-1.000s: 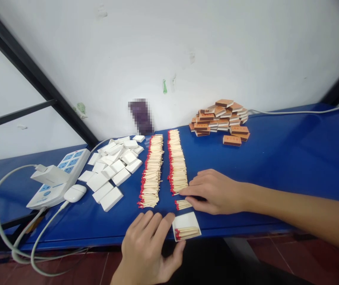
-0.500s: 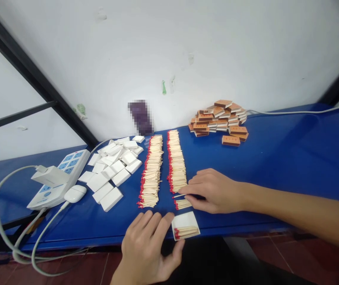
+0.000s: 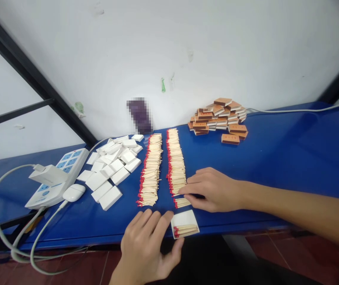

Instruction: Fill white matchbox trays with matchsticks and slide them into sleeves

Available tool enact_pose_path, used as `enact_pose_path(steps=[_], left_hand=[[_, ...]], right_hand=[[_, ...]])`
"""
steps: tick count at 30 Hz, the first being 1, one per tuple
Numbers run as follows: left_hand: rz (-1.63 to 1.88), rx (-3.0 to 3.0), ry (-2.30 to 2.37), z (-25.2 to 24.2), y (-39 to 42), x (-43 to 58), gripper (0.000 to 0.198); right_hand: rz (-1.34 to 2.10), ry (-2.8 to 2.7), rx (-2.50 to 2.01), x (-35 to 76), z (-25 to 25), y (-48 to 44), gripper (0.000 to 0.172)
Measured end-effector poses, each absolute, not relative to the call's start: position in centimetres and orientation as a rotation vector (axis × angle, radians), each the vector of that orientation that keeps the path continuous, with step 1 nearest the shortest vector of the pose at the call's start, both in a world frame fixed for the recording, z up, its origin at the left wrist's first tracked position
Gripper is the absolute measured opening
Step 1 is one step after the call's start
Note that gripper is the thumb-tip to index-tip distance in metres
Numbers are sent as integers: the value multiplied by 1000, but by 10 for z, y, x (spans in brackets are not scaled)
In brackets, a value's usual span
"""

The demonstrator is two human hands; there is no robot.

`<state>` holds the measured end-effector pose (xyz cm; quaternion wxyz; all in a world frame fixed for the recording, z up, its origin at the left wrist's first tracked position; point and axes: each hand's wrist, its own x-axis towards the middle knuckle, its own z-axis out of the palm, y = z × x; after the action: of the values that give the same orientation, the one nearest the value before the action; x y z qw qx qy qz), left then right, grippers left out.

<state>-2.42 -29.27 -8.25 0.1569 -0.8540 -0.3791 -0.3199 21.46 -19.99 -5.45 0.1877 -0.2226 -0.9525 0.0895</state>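
Note:
A white matchbox tray (image 3: pixel 185 217) lies at the table's front edge, with a small bunch of red-tipped matches (image 3: pixel 187 230) along its near side. My left hand (image 3: pixel 148 245) grips the tray's left end, forefinger at the far corner and thumb at the near side. Just beyond, my right hand (image 3: pixel 212 190) has its forefinger and thumb pinched at the near end of the right-hand row of matches (image 3: pixel 175 158). A few matches (image 3: pixel 181 202) lie apart under its thumb; the fingertips partly hide what they grip. To the left runs a second row of matches (image 3: pixel 150 170).
White matchbox trays (image 3: pixel 112 158) are heaped on the left, beside a power strip (image 3: pixel 59 174) with a charger, cables and a white rounded case (image 3: pixel 73 192). Orange-brown matchboxes (image 3: pixel 216 114) are piled against the wall. A blurred purple object (image 3: pixel 140 116) leans there too.
My right fingertips have shifted slightly toward the near end of the right-hand row, and the single match seen sticking out from them no longer stands apart. My left hand keeps its place at the tray.

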Motion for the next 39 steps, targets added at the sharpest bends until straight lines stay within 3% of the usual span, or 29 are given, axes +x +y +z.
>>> enact_pose_path(steps=[39], left_hand=[[-896, -2437, -1082, -84, -293, -26, 27]], right_hand=[[317, -2742, -629, 215, -55, -198, 22]])
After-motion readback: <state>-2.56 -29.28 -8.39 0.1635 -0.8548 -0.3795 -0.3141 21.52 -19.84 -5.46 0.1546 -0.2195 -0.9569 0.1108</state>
